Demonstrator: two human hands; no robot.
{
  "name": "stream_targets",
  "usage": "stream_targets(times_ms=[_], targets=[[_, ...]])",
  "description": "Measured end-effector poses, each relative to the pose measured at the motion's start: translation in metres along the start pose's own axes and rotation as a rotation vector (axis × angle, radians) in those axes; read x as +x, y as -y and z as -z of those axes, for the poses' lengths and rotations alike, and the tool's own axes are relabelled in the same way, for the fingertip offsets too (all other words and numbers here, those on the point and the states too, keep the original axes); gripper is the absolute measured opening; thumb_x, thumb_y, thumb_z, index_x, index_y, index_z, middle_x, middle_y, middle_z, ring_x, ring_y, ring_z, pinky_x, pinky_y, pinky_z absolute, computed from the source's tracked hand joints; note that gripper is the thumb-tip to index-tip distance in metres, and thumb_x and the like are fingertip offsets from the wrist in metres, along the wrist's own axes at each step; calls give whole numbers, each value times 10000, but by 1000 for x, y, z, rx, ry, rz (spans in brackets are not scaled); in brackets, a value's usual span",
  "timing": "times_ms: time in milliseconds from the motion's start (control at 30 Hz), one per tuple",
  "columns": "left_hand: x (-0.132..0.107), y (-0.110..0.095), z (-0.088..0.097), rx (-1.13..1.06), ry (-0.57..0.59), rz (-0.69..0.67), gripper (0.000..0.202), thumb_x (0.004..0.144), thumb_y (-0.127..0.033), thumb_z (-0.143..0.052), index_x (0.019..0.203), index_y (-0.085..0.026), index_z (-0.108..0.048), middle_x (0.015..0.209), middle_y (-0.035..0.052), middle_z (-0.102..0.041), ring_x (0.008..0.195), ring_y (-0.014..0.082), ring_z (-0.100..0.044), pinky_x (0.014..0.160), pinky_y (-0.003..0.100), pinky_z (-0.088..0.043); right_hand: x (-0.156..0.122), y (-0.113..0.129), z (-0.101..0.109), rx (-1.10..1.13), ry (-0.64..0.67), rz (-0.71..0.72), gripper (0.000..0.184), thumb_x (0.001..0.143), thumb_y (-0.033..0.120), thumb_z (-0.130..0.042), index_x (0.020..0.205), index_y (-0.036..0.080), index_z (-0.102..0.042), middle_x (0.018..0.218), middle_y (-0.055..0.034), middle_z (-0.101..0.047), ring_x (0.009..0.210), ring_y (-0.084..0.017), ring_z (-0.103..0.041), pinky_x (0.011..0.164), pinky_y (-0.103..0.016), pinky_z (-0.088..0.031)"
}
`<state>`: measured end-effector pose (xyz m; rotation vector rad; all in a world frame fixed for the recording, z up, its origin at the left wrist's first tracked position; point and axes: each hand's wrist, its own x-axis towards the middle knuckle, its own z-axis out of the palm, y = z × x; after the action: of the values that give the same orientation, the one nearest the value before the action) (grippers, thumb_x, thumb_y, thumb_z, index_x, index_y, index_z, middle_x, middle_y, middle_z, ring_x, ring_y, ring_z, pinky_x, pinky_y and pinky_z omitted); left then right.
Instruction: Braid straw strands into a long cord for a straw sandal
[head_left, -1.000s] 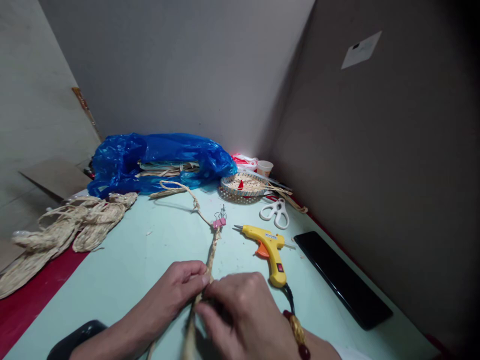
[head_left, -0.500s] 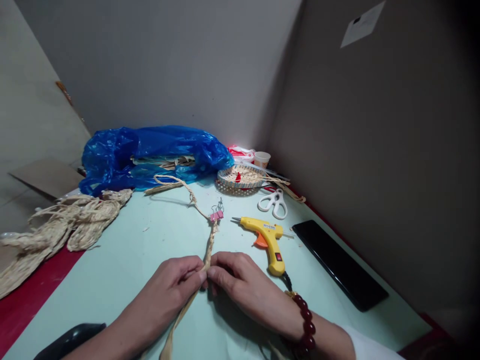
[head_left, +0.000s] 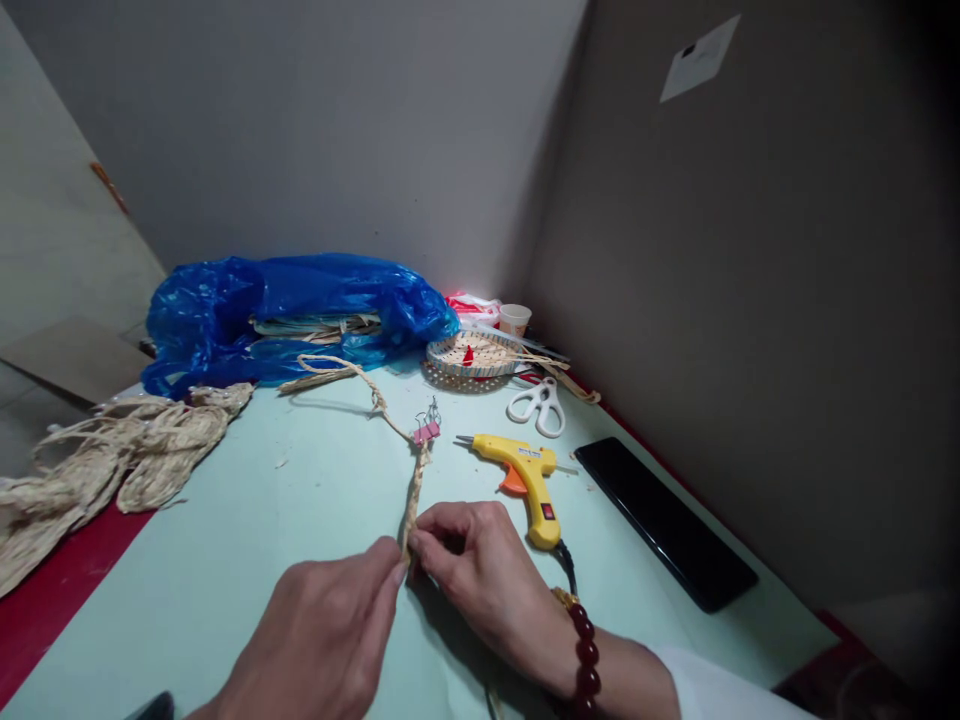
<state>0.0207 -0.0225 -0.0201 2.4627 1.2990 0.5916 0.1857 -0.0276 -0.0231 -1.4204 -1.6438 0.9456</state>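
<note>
A thin braid of pale natural straw (head_left: pixel 415 492) runs toward me from a pink binder clip (head_left: pixel 427 432), which grips it on the table. At the braid's near end, my right hand (head_left: pixel 480 575) pinches it between thumb and fingers. My left hand (head_left: pixel 319 625) is closed just beside, its thumb and forefinger pressed together on the straw at the same spot. The loose strands below are mostly hidden by my hands. Past the clip, a finished length of braid (head_left: pixel 373 393) curls back in a loop.
A yellow glue gun (head_left: pixel 527 470), white-handled scissors (head_left: pixel 538 405) and a black phone (head_left: pixel 660 520) lie to the right. Farther back are a woven basket (head_left: pixel 472 360), a paper cup (head_left: pixel 514 319) and a blue plastic bag (head_left: pixel 330 285). Braided straw bundles (head_left: pixel 180 440) lie left.
My left hand has turned and drawn back toward me, and the strand under it no longer shows. My right hand keeps its pinch on the braid. The view has shifted slightly.
</note>
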Motion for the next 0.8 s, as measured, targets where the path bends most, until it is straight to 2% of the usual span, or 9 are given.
stream_targets(times_ms=[100, 167, 267, 400, 533, 600, 700, 767, 800], targets=[[-8, 2, -13, 113, 30, -264, 250, 876, -92, -334, 790, -203, -541, 573, -14, -608, 477, 152, -595, 480, 264, -400, 0, -2, 0, 68, 48, -8, 275, 787, 138, -470, 522, 164, -402, 513, 55, -303, 523, -80, -279, 483, -213, -228], [-10, 1, -18, 201, 15, -357, 253, 824, -26, -353, 862, -171, -557, 612, 6, -630, 499, 157, -610, 486, 263, -428, 1, -2, 2, 124, 96, -28, 284, 796, 149, -458, 530, 170, -362, 542, 52, -275, 540, -84, -252, 481, -219, -215], [-10, -2, -24, 344, 8, -403, 276, 759, 8, -385, 880, -147, -578, 640, 29, -640, 521, 184, -615, 491, 289, -456, 2, -2, 4, 173, 174, -45, 286, 826, 168, -440, 549, 171, -369, 565, 45, -304, 558, -88, -260, 494, -222, -230], [-12, -6, -33, 485, -51, -446, 342, 677, 41, -374, 846, -142, -608, 624, 41, -636, 508, 208, -599, 482, 321, -453, 3, -4, 5, 178, 200, -45, 303, 831, 195, -482, 555, 174, -360, 562, 48, -318, 561, -88, -274, 502, -225, -234], [-12, -8, -24, 425, -72, -477, 242, 805, -52, -399, 839, -154, -616, 628, 37, -627, 519, 200, -582, 499, 320, -429, 3, -7, 4, 192, 197, -63, 312, 817, 201, -520, 546, 171, -369, 552, 53, -321, 556, -85, -270, 490, -223, -222], [-6, -6, -10, 277, -72, -374, 231, 891, -188, -395, 775, -186, -595, 658, 36, -618, 586, 201, -589, 548, 321, -424, 2, -8, 4, 197, 198, -65, 306, 820, 203, -518, 542, 167, -394, 544, 56, -304, 544, -83, -255, 477, -225, -206], [10, 1, 10, -34, -16, 21, 323, 936, -313, -334, 701, -202, -526, 680, 19, -578, 643, 181, -566, 608, 316, -412, 1, -7, 5, 206, 208, -51, 243, 836, 197, -487, 605, 147, -540, 550, 52, -349, 538, -84, -273, 475, -224, -210], [20, 5, 15, -391, 147, 239, 220, 898, -405, -436, 883, -207, -532, 751, 4, -599, 673, 158, -577, 640, 287, -438, 0, -6, 6, 213, 203, -36, 221, 847, 195, -470, 676, 138, -599, 579, 42, -422, 550, -85, -312, 493, -217, -240], [24, 6, 14, -633, 304, 282, 231, 876, -422, -466, 952, -210, -514, 725, -15, -587, 625, 141, -571, 594, 260, -444, 0, -5, 7, 215, 200, -29, 214, 852, 198, -467, 702, 135, -606, 602, 35, -459, 561, -86, -339, 508, -212, -262]])
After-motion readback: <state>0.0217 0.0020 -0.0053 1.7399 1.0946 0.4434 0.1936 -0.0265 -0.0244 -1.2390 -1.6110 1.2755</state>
